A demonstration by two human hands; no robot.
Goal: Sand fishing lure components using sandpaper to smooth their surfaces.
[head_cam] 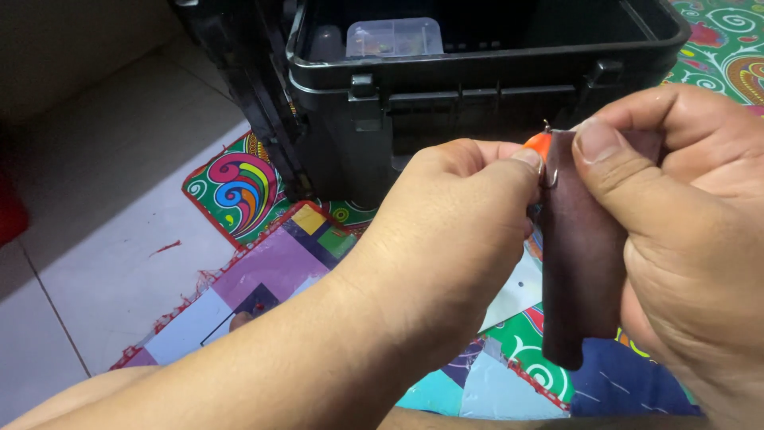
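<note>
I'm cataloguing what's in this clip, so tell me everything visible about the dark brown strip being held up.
The dark brown strip is a flat, matte piece that looks like leather or soft rubber, hanging upright with a rounded lower end. The right hand pinches its top, thumb across the front. A small metal hook or ring sits at its upper left edge beside an orange piece, where the left hand grips. It hangs in front of the black box.
</note>
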